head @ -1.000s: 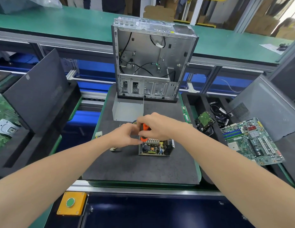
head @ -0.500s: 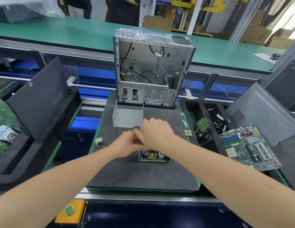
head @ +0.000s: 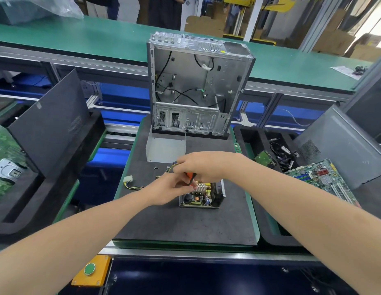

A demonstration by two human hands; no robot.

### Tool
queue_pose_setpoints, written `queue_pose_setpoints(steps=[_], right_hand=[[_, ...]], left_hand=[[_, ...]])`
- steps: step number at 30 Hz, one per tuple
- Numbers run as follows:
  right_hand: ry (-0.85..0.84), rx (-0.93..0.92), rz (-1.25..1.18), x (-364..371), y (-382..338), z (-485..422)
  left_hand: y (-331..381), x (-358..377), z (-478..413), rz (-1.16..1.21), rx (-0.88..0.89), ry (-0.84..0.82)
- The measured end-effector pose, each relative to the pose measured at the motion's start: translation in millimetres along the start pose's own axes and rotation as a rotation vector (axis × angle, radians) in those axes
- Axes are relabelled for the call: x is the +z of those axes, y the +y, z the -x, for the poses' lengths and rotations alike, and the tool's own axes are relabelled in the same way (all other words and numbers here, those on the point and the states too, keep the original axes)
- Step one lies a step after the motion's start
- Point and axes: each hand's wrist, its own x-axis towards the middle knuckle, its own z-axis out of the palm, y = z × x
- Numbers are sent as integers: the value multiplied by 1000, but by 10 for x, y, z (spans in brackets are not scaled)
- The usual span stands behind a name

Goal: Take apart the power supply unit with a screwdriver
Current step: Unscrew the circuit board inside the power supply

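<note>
An open grey computer case stands upright at twelve o'clock on the dark mat, with black cables hanging inside. At three o'clock a green motherboard lies beside a leaning grey panel, and at nine o'clock a dark side panel leans. A yellow box with a green button sits at seven o'clock.
</note>
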Motion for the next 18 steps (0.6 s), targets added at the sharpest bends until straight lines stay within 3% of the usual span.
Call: queue_pose_setpoints(steps=[5, 9, 11, 15, 18], right_hand=[[88, 97, -90, 91, -82, 25], [438, 544, -8, 283, -367, -119], [509, 702, -4, 325, -461, -213], [487, 753, -112, 359, -442, -312], [424, 650, -141, 320, -329, -276]], left_hand=[[27, -15, 26, -65, -29, 21], [-2, 20, 25, -80, -27, 75], [-26, 73, 26, -86, -57, 110], [-74, 154, 32, -57, -76, 125], [-54, 144, 41, -22, -46, 104]])
